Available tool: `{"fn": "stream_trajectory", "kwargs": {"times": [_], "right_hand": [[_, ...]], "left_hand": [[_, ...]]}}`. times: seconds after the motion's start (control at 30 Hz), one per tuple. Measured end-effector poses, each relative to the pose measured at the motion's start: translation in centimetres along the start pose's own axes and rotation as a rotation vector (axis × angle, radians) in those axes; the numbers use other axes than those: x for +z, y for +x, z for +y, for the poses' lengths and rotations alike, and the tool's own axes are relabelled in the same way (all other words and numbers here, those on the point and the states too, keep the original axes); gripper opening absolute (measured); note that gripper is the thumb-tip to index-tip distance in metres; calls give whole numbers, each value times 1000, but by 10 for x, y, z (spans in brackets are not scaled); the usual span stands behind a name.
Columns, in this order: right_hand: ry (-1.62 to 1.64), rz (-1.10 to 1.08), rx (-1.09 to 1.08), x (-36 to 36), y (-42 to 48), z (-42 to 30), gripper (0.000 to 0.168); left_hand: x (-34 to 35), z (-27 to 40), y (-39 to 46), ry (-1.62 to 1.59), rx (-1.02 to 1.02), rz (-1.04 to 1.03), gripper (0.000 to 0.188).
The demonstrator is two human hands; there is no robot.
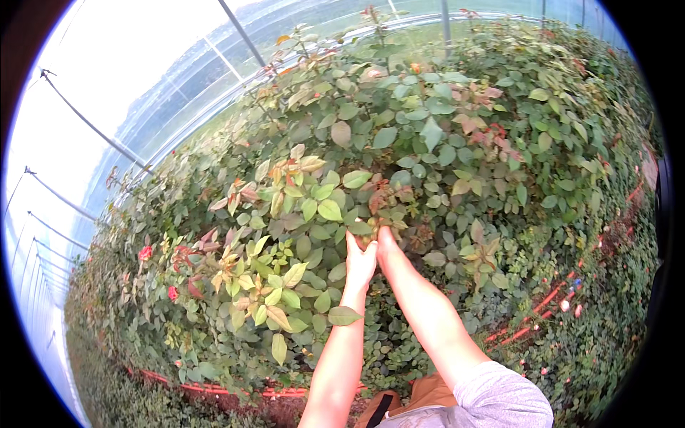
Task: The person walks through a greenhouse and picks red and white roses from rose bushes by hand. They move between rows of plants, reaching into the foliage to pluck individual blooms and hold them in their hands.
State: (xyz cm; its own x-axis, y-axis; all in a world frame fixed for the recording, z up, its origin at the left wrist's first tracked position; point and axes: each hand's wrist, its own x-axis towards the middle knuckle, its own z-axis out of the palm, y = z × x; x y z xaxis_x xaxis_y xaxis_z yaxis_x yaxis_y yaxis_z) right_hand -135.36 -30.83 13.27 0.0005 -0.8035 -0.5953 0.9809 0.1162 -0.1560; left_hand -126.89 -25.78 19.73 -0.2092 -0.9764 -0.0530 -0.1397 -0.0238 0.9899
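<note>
Both my arms reach forward into a dense rose bush (299,230). My left hand (361,259) is among the leaves, thumb and a finger spread apart, its other fingers hidden. Right beside it, my right hand (385,236) goes in behind foliage, so most of its fingers are out of sight. Reddish young leaves (381,193) and a green leaf (359,228) are close to the fingertips. Whether either hand grips a stem cannot be made out. Pale green and yellowish leaf sprays (273,299) stand out to the left of my left forearm.
Pink-red roses (145,253) bloom at the left. Red-orange pipes (551,299) run along the ground on the right, and another red-orange pipe (208,388) passes low on the left. Metal greenhouse posts (242,33) and clear sheeting rise behind the plants.
</note>
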Motion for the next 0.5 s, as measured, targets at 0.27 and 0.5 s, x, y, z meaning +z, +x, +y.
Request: {"fn": "stream_trajectory", "kwargs": {"times": [0.27, 0.5], "right_hand": [[186, 48, 48, 2, 36, -4, 48], [109, -263, -118, 37, 15, -44, 54]], "left_hand": [[-31, -42, -103, 25, -214, -136, 44], [-22, -125, -234, -102, -610, -354, 36]]}}
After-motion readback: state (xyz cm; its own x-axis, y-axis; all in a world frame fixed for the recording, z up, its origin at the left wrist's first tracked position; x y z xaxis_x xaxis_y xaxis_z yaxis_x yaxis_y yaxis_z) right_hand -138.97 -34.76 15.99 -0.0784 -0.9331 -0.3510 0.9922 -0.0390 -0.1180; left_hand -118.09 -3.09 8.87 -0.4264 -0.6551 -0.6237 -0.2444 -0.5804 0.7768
